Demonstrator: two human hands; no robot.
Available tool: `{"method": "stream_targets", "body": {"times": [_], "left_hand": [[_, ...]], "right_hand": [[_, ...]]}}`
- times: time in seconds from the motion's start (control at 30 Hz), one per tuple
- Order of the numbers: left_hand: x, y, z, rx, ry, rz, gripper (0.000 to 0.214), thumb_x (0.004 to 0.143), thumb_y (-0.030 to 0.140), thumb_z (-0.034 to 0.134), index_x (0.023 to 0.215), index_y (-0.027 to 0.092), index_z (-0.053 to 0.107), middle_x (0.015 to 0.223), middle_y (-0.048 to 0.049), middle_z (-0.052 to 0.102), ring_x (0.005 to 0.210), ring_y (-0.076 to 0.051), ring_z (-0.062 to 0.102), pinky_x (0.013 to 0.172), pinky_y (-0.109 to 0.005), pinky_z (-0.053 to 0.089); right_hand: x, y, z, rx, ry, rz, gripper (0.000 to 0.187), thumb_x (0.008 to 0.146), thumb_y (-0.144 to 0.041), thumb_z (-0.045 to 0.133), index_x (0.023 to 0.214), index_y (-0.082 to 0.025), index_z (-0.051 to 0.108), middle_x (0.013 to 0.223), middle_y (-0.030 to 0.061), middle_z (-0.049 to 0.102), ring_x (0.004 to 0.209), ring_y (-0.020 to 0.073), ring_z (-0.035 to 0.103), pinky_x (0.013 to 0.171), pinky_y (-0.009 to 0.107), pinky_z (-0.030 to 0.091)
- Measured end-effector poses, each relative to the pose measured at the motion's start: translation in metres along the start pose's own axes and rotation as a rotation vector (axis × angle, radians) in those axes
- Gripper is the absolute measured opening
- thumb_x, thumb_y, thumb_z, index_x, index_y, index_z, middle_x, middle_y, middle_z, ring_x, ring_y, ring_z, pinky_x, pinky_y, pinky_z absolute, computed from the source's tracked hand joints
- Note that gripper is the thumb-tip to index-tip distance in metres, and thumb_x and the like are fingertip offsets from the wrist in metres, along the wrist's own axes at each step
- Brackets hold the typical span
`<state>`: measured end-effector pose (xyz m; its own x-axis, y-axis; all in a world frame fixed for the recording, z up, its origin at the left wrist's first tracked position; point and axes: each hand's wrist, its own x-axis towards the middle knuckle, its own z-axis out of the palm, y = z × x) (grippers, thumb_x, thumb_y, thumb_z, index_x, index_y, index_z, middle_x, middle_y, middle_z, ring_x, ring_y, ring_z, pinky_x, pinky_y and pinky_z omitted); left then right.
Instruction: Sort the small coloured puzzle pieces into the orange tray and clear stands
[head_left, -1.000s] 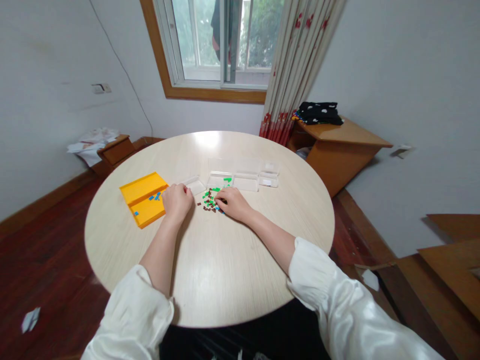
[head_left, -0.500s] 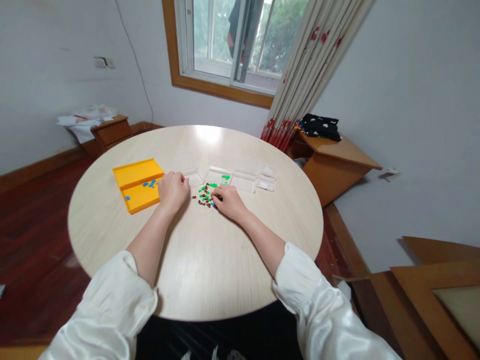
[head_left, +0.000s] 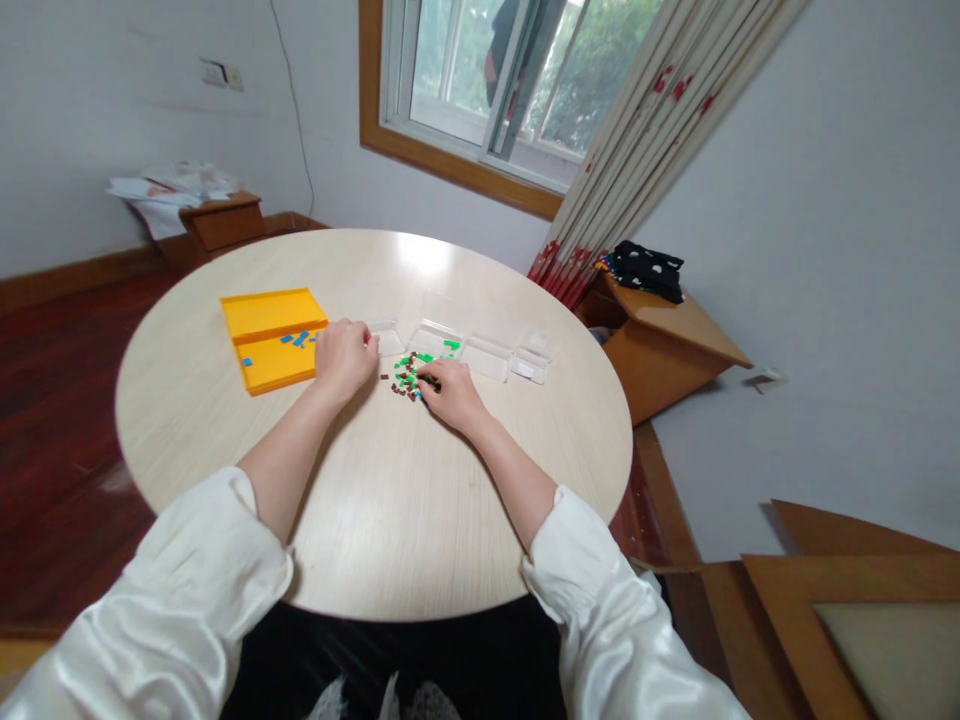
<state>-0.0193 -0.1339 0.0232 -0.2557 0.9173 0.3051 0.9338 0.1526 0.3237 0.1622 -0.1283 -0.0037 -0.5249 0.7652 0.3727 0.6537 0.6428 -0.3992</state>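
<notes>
My left hand (head_left: pixel 346 358) is closed, its fingers curled, at the right edge of an open yellow box (head_left: pixel 279 374); whatever it may hold is hidden. Several small blue pieces (head_left: pixel 301 339) lie inside the box. My right hand (head_left: pixel 454 392) bends over the right side of a loose pile of small green and brown building bricks (head_left: pixel 406 377). Its fingertips are pinched together among the bricks, and I cannot make out what is between them. Behind the pile, a clear tray (head_left: pixel 433 336) holds some green bricks (head_left: pixel 451 345).
More clear plastic trays (head_left: pixel 485 358) stand in a row, with a smaller lidded one (head_left: pixel 529 370) at the right end. All this rests on a round pale wooden table (head_left: pixel 397 520). Beyond its right edge, a wooden stand (head_left: pixel 652 345) bears a black patterned cloth (head_left: pixel 649 270).
The camera view has tilted and shifted slightly. Both hands keep nearly the same places, the left by the yellow box and the right at the brick pile.
</notes>
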Motion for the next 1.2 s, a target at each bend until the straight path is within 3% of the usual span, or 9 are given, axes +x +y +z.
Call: {"method": "stream_targets", "body": {"times": [0.53, 0.83, 1.2], "left_hand": [[0.0003, -0.0005, 0.0030, -0.090, 0.028, 0.015, 0.027, 0.084, 0.032, 0.043, 0.081, 0.017, 0.066, 0.090, -0.0135, 0.064, 0.089, -0.028, 0.056, 0.078, -0.038, 0.043], [-0.0015, 0.0019, 0.0020, -0.111, 0.011, 0.013, 0.028, 0.084, 0.031, 0.043, 0.084, 0.015, 0.067, 0.092, -0.0143, 0.063, 0.093, -0.029, 0.056, 0.082, -0.039, 0.042], [-0.0006, 0.0021, 0.0048, -0.139, 0.012, 0.046, 0.028, 0.084, 0.029, 0.042, 0.086, 0.015, 0.066, 0.093, -0.0142, 0.064, 0.096, -0.029, 0.055, 0.084, -0.039, 0.041]], "right_hand": [[0.0000, -0.0008, -0.0019, -0.072, -0.011, 0.109, 0.012, 0.081, -0.016, 0.058, 0.086, -0.018, 0.068, 0.092, 0.0062, 0.070, 0.092, 0.0209, 0.060, 0.083, 0.034, 0.040], [-0.0001, -0.0002, -0.0029, -0.105, -0.004, 0.108, 0.012, 0.083, -0.015, 0.053, 0.080, -0.018, 0.065, 0.087, 0.0056, 0.069, 0.085, 0.0194, 0.059, 0.078, 0.032, 0.039], [0.0001, -0.0007, -0.0048, -0.124, -0.027, 0.115, 0.009, 0.084, -0.020, 0.056, 0.080, -0.019, 0.064, 0.090, 0.0054, 0.069, 0.091, 0.0199, 0.059, 0.081, 0.033, 0.037]]}}
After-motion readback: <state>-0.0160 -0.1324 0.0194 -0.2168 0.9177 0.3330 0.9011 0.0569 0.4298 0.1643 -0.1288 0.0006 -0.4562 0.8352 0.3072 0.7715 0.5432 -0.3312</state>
